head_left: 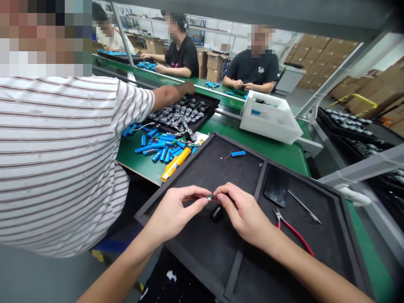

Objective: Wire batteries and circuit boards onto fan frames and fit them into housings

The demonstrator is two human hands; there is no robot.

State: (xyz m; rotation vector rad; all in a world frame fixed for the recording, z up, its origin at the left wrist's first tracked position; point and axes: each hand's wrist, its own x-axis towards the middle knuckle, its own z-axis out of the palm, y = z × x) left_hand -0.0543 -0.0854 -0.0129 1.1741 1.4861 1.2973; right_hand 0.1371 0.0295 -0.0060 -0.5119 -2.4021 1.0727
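Observation:
My left hand (176, 210) pinches a small green circuit board (209, 197) between thumb and fingers, above the black tray (202, 248). My right hand (241, 210) is closed in a pinch at the board's right end. A bit of red, perhaps a wire, shows between the two hands, but what the right fingertips grip is too small to make out. Just below them is a black cylindrical object (216, 213), partly hidden by my right hand. Farther back in the tray lies a blue battery (237, 154) with a thin red lead.
Right of the tray's divider lie a dark phone (276, 186), a metal tweezers-like tool (304, 206) and red-handled cutters (295, 233). A yellow electric screwdriver (176, 164) and piled blue batteries (162, 147) are left. A co-worker in stripes (63, 160) sits close. A white foam box (268, 122) stands behind.

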